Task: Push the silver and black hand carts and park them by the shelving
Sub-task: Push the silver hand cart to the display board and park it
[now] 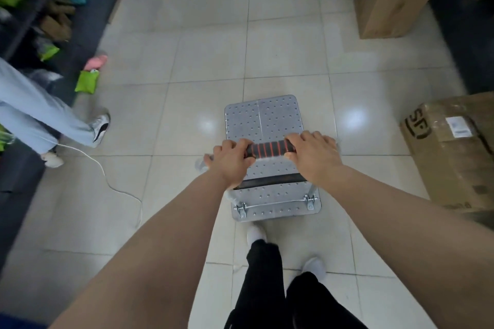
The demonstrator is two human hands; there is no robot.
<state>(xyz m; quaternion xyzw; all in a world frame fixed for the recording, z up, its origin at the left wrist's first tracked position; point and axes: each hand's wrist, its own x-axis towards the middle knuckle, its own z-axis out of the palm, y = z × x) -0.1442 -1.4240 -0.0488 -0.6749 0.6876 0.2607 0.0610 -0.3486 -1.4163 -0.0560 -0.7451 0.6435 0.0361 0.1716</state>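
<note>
— Shelving (40, 16) runs down the left edge, right?
— Yes, dark shelves stuffed with soft packets in green, teal, pink and tan. A green packet (87, 81) and a pink one (96, 61) lie on the floor at its foot.
— Who is that beside it?
— Another person's legs in pale blue trousers (40, 115) and white-and-black shoes, standing just by the shelving. A white cable (107, 181) trails across the tiles near them.
— And the cart?
— The silver hand cart (264, 125) sits on the tiled floor (187, 75) in the middle of the aisle, well apart from the shelving, its dimpled metal deck bare.
— The hands?
— The left hand (230, 163) is curled closed around the left end of the handle (268, 149), a black grip with red bands. The right hand (314, 157) is wrapped over the right end, fingers folded down the far side.
— Anything further right?
— A tall cardboard box (387, 0) stands at upper right, and a second cardboard carton (454, 149) with a white label sits near the cart's right side.
</note>
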